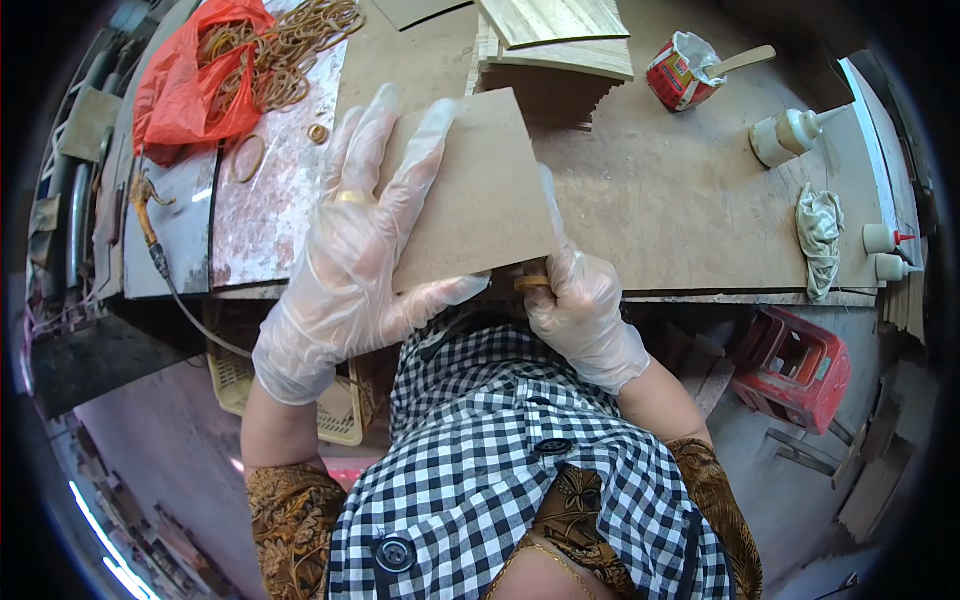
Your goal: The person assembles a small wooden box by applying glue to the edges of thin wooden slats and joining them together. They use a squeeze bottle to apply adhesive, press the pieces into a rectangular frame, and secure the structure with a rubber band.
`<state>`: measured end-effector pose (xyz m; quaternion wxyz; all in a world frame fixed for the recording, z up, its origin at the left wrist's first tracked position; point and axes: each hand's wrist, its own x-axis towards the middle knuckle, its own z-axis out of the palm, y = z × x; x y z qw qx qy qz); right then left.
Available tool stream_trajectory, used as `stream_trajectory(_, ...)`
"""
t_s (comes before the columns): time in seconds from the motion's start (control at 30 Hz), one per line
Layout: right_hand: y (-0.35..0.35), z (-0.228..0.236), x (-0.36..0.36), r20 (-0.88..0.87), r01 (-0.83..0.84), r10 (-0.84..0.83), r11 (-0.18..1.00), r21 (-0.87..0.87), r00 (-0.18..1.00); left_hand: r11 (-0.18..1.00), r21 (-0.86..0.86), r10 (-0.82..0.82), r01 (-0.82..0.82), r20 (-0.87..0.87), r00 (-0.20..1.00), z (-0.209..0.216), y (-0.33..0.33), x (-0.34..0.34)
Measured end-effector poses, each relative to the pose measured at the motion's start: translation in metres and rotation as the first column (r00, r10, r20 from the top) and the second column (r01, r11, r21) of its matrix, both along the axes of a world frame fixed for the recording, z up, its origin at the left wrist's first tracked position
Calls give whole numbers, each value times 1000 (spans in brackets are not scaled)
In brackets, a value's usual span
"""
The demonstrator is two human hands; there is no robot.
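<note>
A thin, flat brown board (475, 195) is held up at a tilt over the table's near edge. My left hand (345, 250), in a clear plastic glove, spans its left side. The fingers are spread, the index finger lying over the board and the thumb along its lower edge; a yellowish ring shows on one finger. My right hand (580, 305), also gloved, is closed at the lower right corner, one finger reaching up the right edge. A tan band (530, 283) shows by its thumb, most of it hidden. What lies behind the board is hidden.
Stacked wooden panels (555, 50) stand beyond the board. A red bag (195, 85) with rubber bands (290, 55) lies far left. Rightward are a glue bottle (785, 138), a carton with a stick (685, 72), and a cloth (820, 240). A red stool (795, 370) stands below.
</note>
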<state>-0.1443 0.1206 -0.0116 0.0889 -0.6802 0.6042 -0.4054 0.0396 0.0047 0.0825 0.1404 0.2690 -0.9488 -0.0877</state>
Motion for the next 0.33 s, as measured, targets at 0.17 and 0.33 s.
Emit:
stream_trajectory(0.17, 2, 4, -7, 41, -57, 53, 993, 103, 998, 997, 72, 3, 3, -82, 997, -3, -1, 1)
stream_trajectory(0.33, 3, 20, -29, 129, -219, 196, 955, 201, 972, 983, 178, -12, 46, -187, 982, -14, -3, 13)
